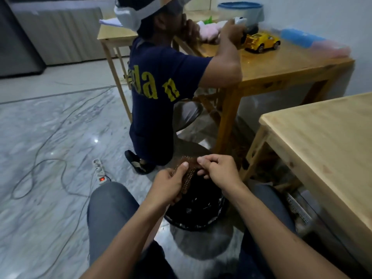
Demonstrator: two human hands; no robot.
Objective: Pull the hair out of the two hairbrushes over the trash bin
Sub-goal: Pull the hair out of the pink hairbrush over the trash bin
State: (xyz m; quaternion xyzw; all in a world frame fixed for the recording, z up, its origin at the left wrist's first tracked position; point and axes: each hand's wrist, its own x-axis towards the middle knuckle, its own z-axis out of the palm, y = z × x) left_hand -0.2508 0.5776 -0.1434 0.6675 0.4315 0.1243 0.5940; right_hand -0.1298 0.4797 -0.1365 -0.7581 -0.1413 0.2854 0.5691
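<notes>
One hairbrush [186, 176] in view; a second is not visible in this frame. Its handle is hidden inside the left hand [169, 185], which is wrapped around it, thumb lying up along the bristle pad. The bristle face shows rows of pale-tipped pins; the far end of the pad is dim and blurred, so loose hair on it is hard to make out.

The right hand [218, 169] sits just beside the left, fingers curled narrow and pinched together at the upper edge of the pad. What the fingertips pinch cannot be told; it may be hair, but nothing reads clearly.

Directly below both hands: one trash bin [196, 210], lined with a black bag, its near rim partly covered by the left forearm. Contents dark, unreadable.

To the right of the right hand: one pale wooden table [322, 137], cut off by the frame edge. Beyond the hands: a second person [161, 83] kneeling at another table, head cropped. Left of the left hand: one power strip [99, 172] on the floor, red switch lit.
</notes>
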